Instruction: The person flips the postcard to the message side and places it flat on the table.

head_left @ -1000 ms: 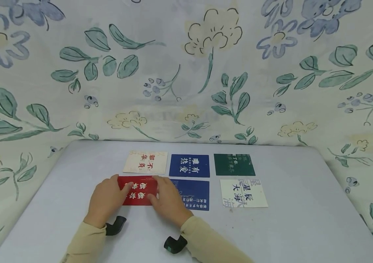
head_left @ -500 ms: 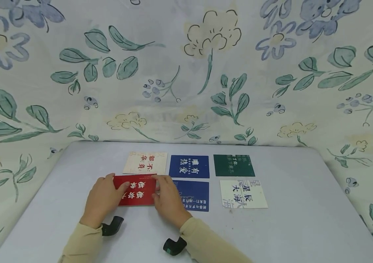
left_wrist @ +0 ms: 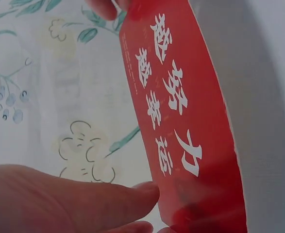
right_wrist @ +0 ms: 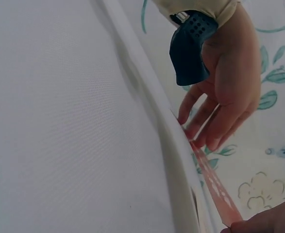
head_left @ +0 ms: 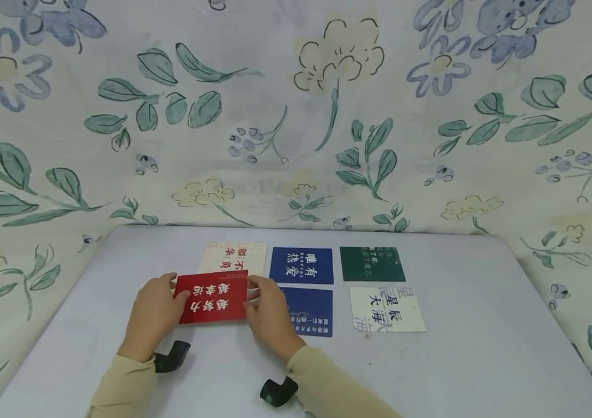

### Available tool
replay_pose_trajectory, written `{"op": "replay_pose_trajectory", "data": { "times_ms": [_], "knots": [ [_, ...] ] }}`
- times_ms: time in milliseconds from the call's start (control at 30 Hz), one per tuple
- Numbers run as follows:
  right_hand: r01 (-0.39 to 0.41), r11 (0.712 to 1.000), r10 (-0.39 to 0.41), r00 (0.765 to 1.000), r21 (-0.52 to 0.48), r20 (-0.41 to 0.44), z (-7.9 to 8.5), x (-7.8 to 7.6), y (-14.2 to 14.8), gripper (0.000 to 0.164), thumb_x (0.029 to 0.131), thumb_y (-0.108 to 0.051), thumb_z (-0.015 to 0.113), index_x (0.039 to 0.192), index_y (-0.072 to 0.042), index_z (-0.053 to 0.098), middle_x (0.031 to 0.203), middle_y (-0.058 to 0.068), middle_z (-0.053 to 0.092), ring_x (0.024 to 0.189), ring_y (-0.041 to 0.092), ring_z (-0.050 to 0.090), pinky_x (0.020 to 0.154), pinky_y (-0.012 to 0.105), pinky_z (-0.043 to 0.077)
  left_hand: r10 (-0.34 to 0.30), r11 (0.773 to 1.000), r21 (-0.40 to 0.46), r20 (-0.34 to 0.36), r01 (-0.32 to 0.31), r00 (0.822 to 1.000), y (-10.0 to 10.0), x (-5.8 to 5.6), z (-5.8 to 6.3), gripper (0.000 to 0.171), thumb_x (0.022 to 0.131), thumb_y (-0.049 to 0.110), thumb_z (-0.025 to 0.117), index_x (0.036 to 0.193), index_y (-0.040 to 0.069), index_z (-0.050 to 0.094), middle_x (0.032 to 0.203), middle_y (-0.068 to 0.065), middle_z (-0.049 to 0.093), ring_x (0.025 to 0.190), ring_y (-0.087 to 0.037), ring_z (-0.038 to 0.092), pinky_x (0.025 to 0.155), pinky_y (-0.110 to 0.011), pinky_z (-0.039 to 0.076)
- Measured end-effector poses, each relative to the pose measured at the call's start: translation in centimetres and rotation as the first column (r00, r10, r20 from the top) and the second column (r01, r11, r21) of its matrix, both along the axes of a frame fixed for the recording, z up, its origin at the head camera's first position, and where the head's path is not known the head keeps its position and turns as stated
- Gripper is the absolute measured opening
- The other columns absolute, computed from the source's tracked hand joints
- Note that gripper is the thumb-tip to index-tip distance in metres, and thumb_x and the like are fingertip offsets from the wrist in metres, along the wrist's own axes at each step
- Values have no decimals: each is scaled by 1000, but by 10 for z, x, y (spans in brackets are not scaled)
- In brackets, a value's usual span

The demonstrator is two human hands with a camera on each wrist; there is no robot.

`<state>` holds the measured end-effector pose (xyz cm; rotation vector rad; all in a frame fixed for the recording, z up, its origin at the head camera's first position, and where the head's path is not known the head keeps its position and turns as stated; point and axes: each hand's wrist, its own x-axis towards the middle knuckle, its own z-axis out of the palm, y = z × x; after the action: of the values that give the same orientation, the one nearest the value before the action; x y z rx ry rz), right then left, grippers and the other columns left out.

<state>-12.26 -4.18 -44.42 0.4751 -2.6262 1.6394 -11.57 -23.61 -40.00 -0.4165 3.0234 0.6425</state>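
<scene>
1. Hand, left (head_left: 150, 313): thumb and fingers pinching the left end of the red card (head_left: 211, 297). Hazard, as judged: squeezing inward could bow the card; a slackened pinch could free this end.
2. Red card: between both hands, toward the left of the table (head_left: 432, 371). Long axis left to right, right end slightly farther; lettering upside down to the wearer, its top toward the person.
3. Cream card (head_left: 246, 255): behind, lower edge partly hidden; contact cannot be told. Liable to shift if brushed.
4. Hand, right (head_left: 272, 316): clamped on the red card's right end. Uneven movement could twist it.
5. Blue cards, upper (head_left: 301, 265) and lower (head_left: 314, 313): the lower partly behind the right hand, could be nudged.
6. Green card (head_left: 372, 265), white card (head_left: 387, 310): rightmost, apart from both hands.
</scene>
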Motion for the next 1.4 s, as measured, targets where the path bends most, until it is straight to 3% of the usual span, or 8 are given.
{"op": "replay_pose_trajectory", "data": {
  "times_ms": [133,400,500,600,833,1067,1167,1400],
  "knots": [
    [2,1000,-2,1000,-13,9,0,-1,0,46,84,0,64,127,-3,50,111,4,56,93,8,56,74,13,48,22,1000,3,-21,-22,1000,-4,-3,-6,54,86,15,63,126,-15,43,113,-33,52,101,-45,51,80,-53,48],
    [26,998,-25,1000,-56,8,1,-2,-1,38,83,-1,65,120,0,57,99,4,60,88,7,59,73,14,49,39,998,-49,-102,-44,994,-39,-23,-67,52,87,19,63,126,-10,47,112,-29,54,99,-42,51,74,-52,50],
    [41,998,-41,999,-50,11,-1,-2,-1,36,83,-3,65,119,-2,59,97,2,60,86,5,58,73,13,48,39,998,-45,-123,-45,992,-45,-26,-80,53,86,20,64,127,-9,47,113,-28,55,99,-43,52,74,-53,50],
    [47,997,-46,999,-55,15,-2,-1,0,35,84,-3,65,119,-3,60,97,2,60,87,5,58,73,13,48,42,998,-42,-135,-48,990,-46,-27,-83,52,86,20,63,128,-7,47,113,-28,55,99,-42,52,73,-52,51],
    [52,998,-52,999,-24,-7,-1,-2,1,39,83,-5,66,121,-7,60,95,1,59,85,5,57,71,13,48,52,998,-26,-119,-55,992,-47,-26,-74,54,87,24,63,130,-5,46,112,-27,56,98,-42,54,71,-51,52],
    [42,999,-42,998,4,-40,1,-3,2,42,85,-5,65,125,-10,57,91,1,61,82,5,56,69,13,48,63,997,-25,-140,-67,988,-53,-27,-78,55,89,28,60,133,-1,44,111,-25,58,95,-41,55,66,-49,53],
    [42,999,-42,999,4,-24,0,-3,2,44,85,-5,64,128,-12,55,92,1,61,82,4,56,70,13,48,56,998,-16,-136,-58,989,-51,-25,-72,56,90,30,60,134,0,43,109,-26,58,93,-41,56,62,-45,54],
    [50,999,-49,999,17,-19,0,-3,2,47,84,-5,64,130,-12,54,93,2,61,80,3,57,70,13,48,90,995,51,-71,-87,993,-16,-3,-8,51,90,21,59,132,-3,43,109,-30,57,91,-44,57,61,-44,54]
  ]
}}
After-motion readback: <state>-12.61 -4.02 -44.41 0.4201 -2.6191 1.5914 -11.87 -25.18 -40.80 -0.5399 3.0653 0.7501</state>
